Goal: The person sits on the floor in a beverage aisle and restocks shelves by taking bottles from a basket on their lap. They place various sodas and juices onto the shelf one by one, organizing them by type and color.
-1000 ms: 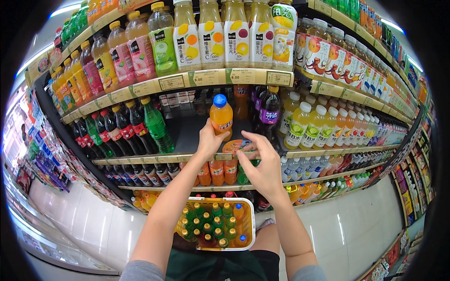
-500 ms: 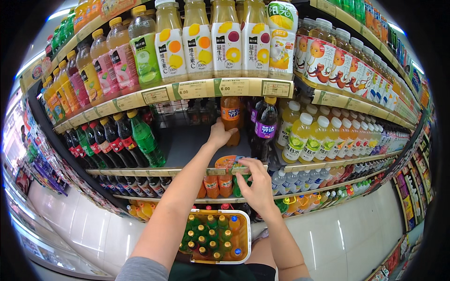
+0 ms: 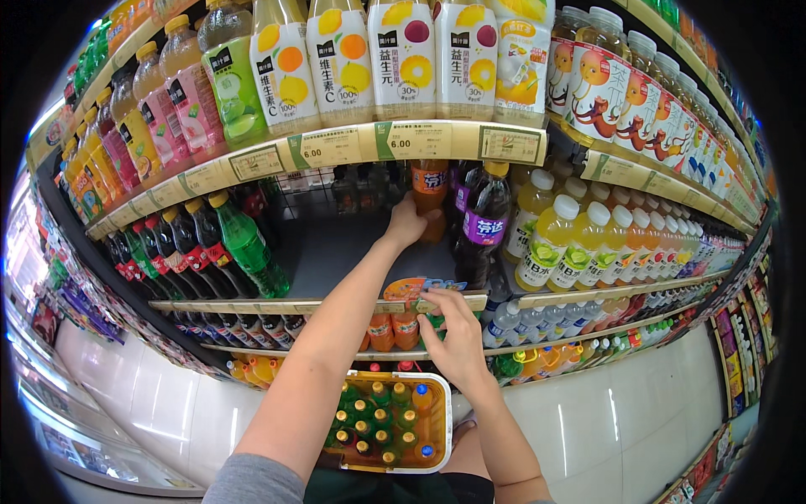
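Note:
My left hand [image 3: 407, 222] reaches deep into the middle shelf, its fingers wrapped round an orange soda bottle [image 3: 431, 180]. The bottle stands upright, its top hidden behind the shelf edge above. Right beside it is a dark grape soda bottle [image 3: 487, 214] with a purple label and yellow cap. My right hand [image 3: 457, 336] is at the front lip of that shelf, thumb and fingers apart and holding nothing. Its fingertips are by a colourful orange-and-blue shelf tag [image 3: 410, 288]; whether they touch it I cannot tell.
Below my arms sits a yellow basket with a white rim [image 3: 447, 420], holding several small bottles with gold and blue caps. A green soda bottle [image 3: 243, 244] and cola bottles line the left of the shelf. Juice bottles [image 3: 342, 67] fill the shelf above; pale-yellow drinks [image 3: 550, 244] stand at right.
The view has come closer to the shelf. My left hand and the orange soda bottle are slightly farther back and right. My right hand keeps its place by the shelf lip.

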`<state>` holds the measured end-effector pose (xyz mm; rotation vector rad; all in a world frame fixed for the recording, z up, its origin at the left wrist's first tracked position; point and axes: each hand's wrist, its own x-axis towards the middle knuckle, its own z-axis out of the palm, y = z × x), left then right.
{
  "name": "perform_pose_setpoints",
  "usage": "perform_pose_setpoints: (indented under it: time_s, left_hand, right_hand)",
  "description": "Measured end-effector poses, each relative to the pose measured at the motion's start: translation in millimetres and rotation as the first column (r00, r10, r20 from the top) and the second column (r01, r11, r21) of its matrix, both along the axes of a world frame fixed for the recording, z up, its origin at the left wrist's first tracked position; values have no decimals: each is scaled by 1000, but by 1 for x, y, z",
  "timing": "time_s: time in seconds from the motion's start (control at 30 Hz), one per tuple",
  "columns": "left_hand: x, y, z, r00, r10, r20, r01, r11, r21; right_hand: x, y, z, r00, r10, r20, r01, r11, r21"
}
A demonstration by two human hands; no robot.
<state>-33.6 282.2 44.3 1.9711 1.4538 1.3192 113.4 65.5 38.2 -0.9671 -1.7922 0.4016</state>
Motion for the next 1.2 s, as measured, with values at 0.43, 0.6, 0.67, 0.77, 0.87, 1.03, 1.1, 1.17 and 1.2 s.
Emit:
perform_pose_setpoints:
  time_s: [0.43,0.6,0.67,0.77,0.87,1.03,1.1,1.17,1.2]
  left_hand:
    - [-38,-145,6,983,94,156,-107,991,77]
    - [-46,-245,-83,953,202,225,-237,961,140]
    - [-39,-286,-133,957,185,225,-157,978,-135]
    - [-33,-352,-224,981,139,135,-78,920,-384]
    - [-25,-402,-279,996,72,61,-21,800,-600]
    - [-13,-432,-295,994,-67,92,112,713,-692]
    - [-14,-427,-286,990,-100,95,138,713,-687]
    - [-17,-421,-279,988,-102,118,155,719,-677]
    - [-20,-418,-275,989,-104,105,148,708,-691]
  right_hand:
    - [21,-28,-79,993,-82,-87,42,923,-383]
    - [18,-50,-223,973,15,229,113,838,-534]
    - [16,-78,-278,853,221,473,154,759,-632]
    - [8,-123,-321,639,463,614,248,631,-735]
    - [0,-157,-331,621,407,670,323,646,-691]
    - [-4,-174,-325,717,257,648,356,664,-657]
    - [4,-170,-325,774,218,594,297,703,-646]
    - [6,-160,-304,841,188,507,223,733,-642]
    - [7,-155,-288,861,186,473,184,754,-631]
